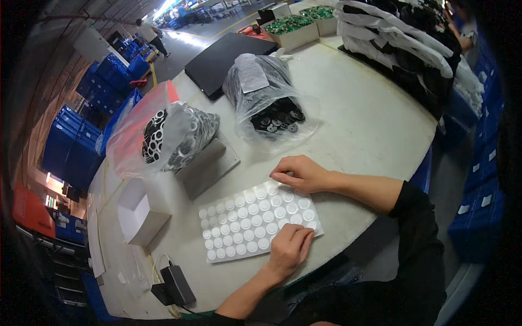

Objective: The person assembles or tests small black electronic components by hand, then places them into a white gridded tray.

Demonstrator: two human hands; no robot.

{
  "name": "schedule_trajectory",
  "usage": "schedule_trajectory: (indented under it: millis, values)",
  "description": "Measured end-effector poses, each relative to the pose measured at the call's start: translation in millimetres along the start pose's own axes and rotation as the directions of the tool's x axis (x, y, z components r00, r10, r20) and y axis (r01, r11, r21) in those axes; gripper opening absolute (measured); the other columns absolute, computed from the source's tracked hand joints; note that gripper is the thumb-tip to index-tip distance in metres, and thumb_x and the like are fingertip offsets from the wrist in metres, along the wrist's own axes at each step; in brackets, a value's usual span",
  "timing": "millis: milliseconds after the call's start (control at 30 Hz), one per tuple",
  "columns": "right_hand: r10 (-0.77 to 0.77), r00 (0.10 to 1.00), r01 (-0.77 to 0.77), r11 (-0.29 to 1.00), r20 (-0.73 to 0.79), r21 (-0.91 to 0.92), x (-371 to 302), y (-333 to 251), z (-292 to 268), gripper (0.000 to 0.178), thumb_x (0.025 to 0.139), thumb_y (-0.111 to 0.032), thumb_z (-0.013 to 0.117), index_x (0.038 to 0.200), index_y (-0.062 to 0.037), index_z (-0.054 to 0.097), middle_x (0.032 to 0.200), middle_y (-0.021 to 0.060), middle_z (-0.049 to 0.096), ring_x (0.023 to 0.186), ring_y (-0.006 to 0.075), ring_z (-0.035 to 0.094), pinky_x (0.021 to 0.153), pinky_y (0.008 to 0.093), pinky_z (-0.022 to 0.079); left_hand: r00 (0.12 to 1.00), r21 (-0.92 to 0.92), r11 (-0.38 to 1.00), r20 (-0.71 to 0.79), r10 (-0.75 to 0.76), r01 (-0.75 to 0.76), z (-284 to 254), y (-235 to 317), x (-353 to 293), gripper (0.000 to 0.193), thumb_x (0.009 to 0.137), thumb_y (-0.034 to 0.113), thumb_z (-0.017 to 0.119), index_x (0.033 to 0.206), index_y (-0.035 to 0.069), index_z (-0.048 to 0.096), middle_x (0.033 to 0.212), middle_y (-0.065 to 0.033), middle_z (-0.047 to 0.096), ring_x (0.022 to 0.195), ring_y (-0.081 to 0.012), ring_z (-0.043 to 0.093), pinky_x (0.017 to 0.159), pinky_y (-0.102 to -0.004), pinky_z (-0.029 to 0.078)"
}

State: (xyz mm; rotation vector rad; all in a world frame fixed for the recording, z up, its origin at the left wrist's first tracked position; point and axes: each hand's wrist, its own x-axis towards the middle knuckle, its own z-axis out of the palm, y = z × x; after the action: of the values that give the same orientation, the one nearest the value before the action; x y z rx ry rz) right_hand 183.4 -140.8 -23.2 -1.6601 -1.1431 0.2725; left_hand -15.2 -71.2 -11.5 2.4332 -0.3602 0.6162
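Observation:
A white sheet (239, 228) with rows of round white pads lies flat on the pale round table (370, 125) in front of me. My left hand (289, 247) rests on the sheet's near right edge, fingers curled down onto the pads there. My right hand (300, 174) sits at the sheet's far corner, its bent fingertips pressing the edge. My forearms are bare below black sleeves.
Behind the sheet stand a grey metal block (209, 163), a clear bag of black-and-white rings (174, 136) and a clear bag of black round parts (272, 108). A white open box (138, 214) and a black power adapter (176, 285) lie left. Blue crates (81, 141) line the floor.

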Motion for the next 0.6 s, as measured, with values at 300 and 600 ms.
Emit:
schedule_trajectory:
  millis: [300,600]
  values:
    - [0.081,0.992,-0.058,0.975,-0.101,0.213,-0.2,2.4,3.1,0.03,0.092,-0.026,0.057,0.089,0.0025,0.064,0.071,0.0162,0.062,0.061,0.0204,0.054,0.06,0.0334,0.044,0.975,-0.116,0.973,-0.069,-0.21,0.201,-8.6,1.4,1.0,0.011,0.072,-0.002,0.071,0.081,0.0,0.065,0.077,-0.0105,0.063,0.058,-0.0165,0.061,0.054,-0.0252,0.05]
    - [0.109,0.989,-0.088,0.976,-0.095,0.201,-3.8,-13.2,-1.6,0.03,0.09,-0.028,0.058,0.094,0.0005,0.065,0.079,0.016,0.065,0.074,0.0253,0.062,0.07,0.0334,0.048,0.762,-0.454,0.696,-0.056,-0.646,0.556,-28.5,-7.5,-5.7,0.008,0.088,0.006,0.059,0.089,-0.002,0.058,0.078,-0.0056,0.063,0.072,-0.0083,0.059,0.064,-0.0218,0.047]
